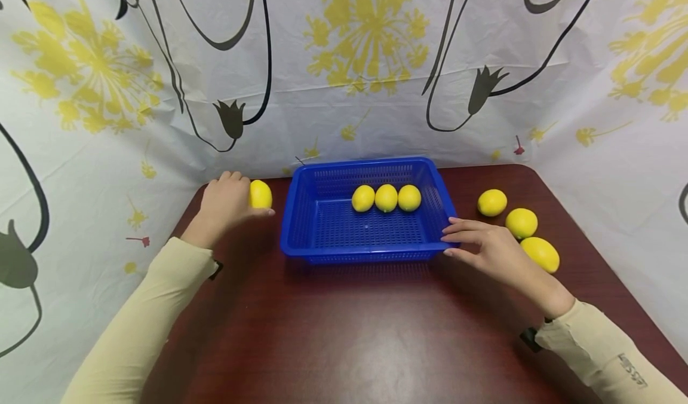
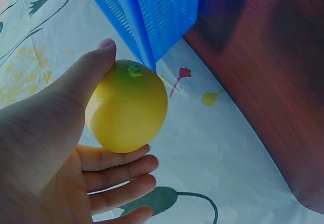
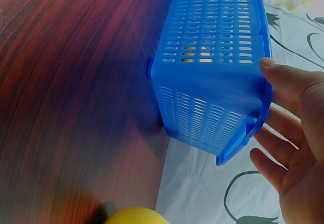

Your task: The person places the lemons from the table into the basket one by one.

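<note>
At the table's far left, my left hand (image 1: 228,196) grips a lemon (image 1: 260,194). In the left wrist view the thumb lies along one side of this lemon (image 2: 126,110) and the index finger along the other. The remaining fingers extend loosely below it. A blue plastic basket (image 1: 371,251) stands to the right of that hand, with three lemons (image 1: 386,198) in a row inside. My right hand (image 1: 491,248) touches the basket's rim at its near right corner. From the right wrist, the thumb rests on the rim (image 3: 264,46) and the other fingers are spread loosely beside it.
Three more lemons (image 1: 521,223) lie on the dark red wooden table (image 1: 344,326), right of the basket and beyond the right hand. A white cloth (image 1: 333,114) with yellow and grey flower prints hangs behind the table and along both sides.
</note>
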Demonstrator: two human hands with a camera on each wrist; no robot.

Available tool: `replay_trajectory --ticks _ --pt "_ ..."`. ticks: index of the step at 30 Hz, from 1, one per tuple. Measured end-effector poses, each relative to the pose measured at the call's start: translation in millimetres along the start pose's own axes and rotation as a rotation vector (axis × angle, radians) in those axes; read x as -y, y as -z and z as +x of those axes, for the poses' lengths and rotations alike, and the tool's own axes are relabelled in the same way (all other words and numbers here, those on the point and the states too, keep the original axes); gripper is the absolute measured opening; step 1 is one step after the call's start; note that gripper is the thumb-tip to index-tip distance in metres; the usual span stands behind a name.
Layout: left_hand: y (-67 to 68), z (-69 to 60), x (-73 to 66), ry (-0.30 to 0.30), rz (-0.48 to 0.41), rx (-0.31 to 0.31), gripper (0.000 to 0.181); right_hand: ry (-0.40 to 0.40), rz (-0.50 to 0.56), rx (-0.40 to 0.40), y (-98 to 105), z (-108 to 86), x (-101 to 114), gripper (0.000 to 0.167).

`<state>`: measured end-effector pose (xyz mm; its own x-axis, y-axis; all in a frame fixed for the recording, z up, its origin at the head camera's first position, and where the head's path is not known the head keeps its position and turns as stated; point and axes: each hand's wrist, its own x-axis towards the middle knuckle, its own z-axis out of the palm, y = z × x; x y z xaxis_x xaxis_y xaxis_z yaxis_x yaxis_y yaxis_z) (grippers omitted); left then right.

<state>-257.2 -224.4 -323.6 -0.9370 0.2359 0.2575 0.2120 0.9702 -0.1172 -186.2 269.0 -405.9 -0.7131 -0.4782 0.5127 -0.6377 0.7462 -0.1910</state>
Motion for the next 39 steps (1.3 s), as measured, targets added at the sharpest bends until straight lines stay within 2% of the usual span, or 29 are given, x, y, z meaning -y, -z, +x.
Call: replay_trajectory --ticks 12,20,28,39 --pt "2.9 30.8 -18.3 -0.02 -0.046 -0.031 0.077 0.006 0.009 -0.008 1 -0.1 1 0.027" --pt "4.7 53.5 -32.3 -0.019 -0.117 0.023 0.08 0.002 0.006 -0.002 2 0.5 2 0.027" --pt "4.7 70.7 -46.2 -0.012 -0.16 0.06 0.081 0.006 0.011 -0.007 3 0.6 2 0.027" --pt "1.2 90.5 -65.3 -0.009 -0.173 0.117 0.077 0.006 0.012 -0.006 4 0.9 3 0.027"
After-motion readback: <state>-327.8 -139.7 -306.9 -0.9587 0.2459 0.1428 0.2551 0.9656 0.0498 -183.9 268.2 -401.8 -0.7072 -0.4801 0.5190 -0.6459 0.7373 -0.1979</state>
